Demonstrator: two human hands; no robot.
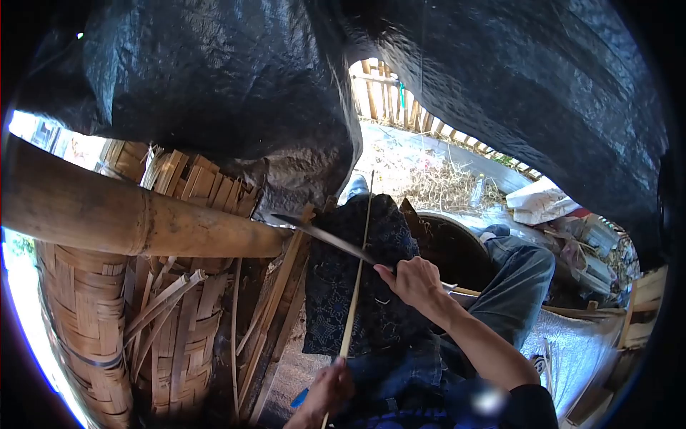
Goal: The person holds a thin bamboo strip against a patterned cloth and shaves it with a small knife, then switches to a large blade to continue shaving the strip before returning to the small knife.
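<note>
My right hand (414, 280) is clamped on a knife (325, 237), its blade crossing a thin bamboo strip (355, 286) over the dark cloth (357, 279) on my lap. My left hand (327, 390) pinches the strip's near end. I judge a shallow, steady blade angle works best.

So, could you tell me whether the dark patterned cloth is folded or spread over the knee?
Spread: the dark patterned cloth drapes flat over the knee, beneath the bamboo strip.

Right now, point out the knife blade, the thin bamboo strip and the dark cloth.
knife blade (325, 237), head view, middle of the blade.
bamboo strip (355, 286), head view, mid-length.
dark cloth (336, 300), head view, left half over the knee.
</note>
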